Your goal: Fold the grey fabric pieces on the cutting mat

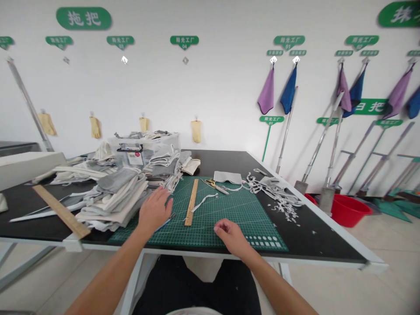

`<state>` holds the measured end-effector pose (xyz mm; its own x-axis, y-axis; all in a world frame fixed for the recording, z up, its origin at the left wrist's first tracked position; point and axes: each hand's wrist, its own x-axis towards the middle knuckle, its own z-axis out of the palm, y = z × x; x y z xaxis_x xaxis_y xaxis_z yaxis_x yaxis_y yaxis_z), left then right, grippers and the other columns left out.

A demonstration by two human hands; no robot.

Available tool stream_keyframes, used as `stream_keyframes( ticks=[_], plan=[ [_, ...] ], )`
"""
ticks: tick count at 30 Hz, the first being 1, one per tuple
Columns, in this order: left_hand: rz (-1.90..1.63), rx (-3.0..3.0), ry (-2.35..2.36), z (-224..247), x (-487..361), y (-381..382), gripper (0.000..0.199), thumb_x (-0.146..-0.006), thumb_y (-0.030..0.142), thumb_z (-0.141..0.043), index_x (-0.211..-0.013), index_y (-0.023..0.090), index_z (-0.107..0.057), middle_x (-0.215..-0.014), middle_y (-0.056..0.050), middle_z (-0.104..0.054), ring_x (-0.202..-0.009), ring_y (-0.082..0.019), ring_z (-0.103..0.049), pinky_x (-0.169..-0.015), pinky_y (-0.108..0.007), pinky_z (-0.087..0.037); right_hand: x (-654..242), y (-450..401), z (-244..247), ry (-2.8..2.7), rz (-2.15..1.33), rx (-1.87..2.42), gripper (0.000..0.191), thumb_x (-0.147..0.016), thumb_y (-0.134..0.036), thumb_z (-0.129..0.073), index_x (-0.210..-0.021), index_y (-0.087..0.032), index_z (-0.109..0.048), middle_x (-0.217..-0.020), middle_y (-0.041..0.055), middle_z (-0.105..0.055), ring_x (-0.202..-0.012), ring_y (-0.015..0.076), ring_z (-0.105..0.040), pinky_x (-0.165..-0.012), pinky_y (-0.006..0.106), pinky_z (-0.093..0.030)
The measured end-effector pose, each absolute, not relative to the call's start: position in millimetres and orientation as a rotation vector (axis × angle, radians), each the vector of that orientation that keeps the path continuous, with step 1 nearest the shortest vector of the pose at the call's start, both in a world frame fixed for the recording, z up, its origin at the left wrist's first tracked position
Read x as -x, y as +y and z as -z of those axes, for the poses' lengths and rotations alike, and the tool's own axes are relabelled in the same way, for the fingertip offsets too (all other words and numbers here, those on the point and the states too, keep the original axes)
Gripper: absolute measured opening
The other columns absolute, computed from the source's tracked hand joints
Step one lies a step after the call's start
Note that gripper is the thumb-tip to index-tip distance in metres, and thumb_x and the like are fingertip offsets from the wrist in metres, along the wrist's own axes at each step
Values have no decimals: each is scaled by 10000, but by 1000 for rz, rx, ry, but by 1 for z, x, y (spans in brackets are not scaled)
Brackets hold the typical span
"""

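Note:
My left hand [155,210] is open, its fingers stretched toward a stack of grey and cream cloth pieces [114,197] and its thumb held apart. A slim blue tool [165,223], partly hidden, lies beside it. My right hand [231,237] is over the near part of the green cutting mat [236,210], fingers curled in with nothing visible in them. Between the hands, a wooden ruler [192,203] and a thin white strap [204,201] lie on the mat. Gold-handled scissors [215,185] rest farther back, next to a flat grey mask-shaped cloth piece [227,177].
A clear plastic box [157,144] filled with cloth stands behind the stacks. Another wooden ruler [61,210] reaches the table's near edge at left. White straps and scraps [275,192] are heaped at right. A red basin [351,210] stands on the floor beyond the right edge.

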<state>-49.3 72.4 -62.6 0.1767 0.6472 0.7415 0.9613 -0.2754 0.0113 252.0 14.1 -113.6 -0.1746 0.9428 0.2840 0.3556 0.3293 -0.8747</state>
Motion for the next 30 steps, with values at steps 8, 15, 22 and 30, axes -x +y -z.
stream_keyframes(
  ticks=[8,15,22,30],
  plan=[
    [1044,2245,-1157,148,-19,17,249,-837,199,-545,-1070,192,-633,-1184,-98,-661,-1251,-262,-514,-1035,-431,-447,-292,86,69,-2040,-317,1406,250,-910,-325,-485,-885,-200,-700,-898,35,-710,-871,173,-636,-779,254,-442],
    [1167,2068,-1168,166,-30,14,380,-809,203,-580,-1189,213,-590,-1272,-115,-625,-1255,-293,-519,-971,-432,-456,-331,163,76,-1969,-156,1848,282,-948,-350,-493,-893,-152,-686,-938,74,-699,-913,198,-644,-840,356,-474],
    [1086,2012,-1150,181,-31,12,364,-800,177,-567,-1160,208,-603,-1273,-103,-631,-1233,-293,-541,-911,-416,-435,-333,201,83,-2027,-28,1980,303,-929,-405,-547,-1098,-168,-633,-1242,87,-594,-1183,238,-526,-1034,491,-373],
    [1051,2022,-1158,181,-31,14,385,-788,173,-552,-1169,208,-597,-1251,-92,-647,-1187,-280,-578,-860,-406,-436,-325,260,85,-2091,30,2095,378,-912,-222,-388,-1144,-194,-685,-1445,118,-450,-1428,363,-151,-1079,606,-171]
  ],
)
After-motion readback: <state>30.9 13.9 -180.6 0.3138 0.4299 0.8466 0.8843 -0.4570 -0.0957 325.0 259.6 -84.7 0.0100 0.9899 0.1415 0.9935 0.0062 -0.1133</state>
